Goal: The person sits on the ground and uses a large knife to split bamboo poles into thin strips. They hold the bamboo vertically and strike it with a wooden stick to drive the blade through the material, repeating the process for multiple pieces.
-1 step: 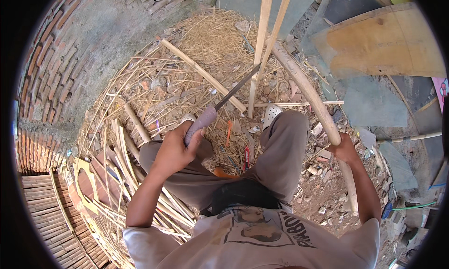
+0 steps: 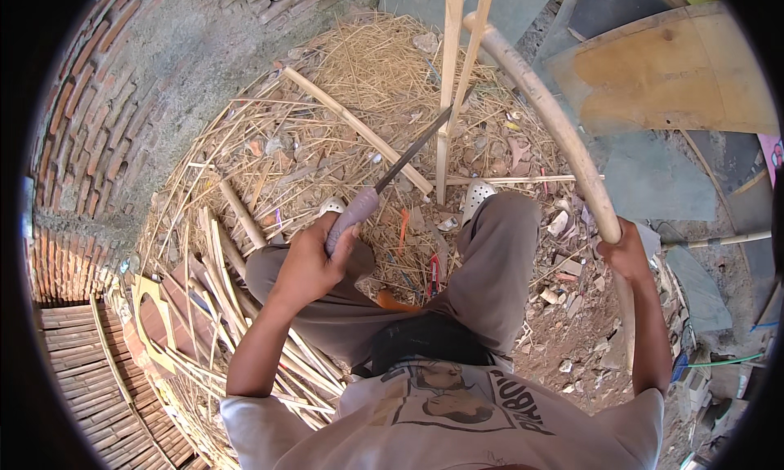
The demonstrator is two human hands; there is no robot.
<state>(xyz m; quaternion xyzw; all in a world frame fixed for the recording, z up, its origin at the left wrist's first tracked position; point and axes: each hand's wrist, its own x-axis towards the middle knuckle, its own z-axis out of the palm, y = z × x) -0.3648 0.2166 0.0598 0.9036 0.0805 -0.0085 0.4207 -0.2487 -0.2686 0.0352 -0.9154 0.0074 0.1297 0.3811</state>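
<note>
My left hand (image 2: pixel 314 262) is closed round the wrapped handle of a long knife (image 2: pixel 412 150). The blade points away to the right, and its tip meets an upright bamboo piece (image 2: pixel 443 160) between my feet. Above the blade this piece parts into two strips. On the right, my right hand (image 2: pixel 625 249) grips a thick, pale wooden pole (image 2: pixel 563 115) partway along its length. From there the pole slants up and left, its far end beside the split strips, apart from the knife. The pole's lower part runs alongside my right forearm.
A bamboo length (image 2: pixel 351 127) lies across straw and rubble in front of me. Many thin strips (image 2: pixel 237 298) are piled at my left. A brick wall (image 2: pixel 163 102) rises on the left; grey sheets (image 2: pixel 649 180) and a brown panel (image 2: pixel 670 70) lie at right.
My right hand has moved right and slightly up with the pole, whose far end has lifted up. The two bamboo strips have shifted slightly left at the top. My left hand and knife barely moved.
</note>
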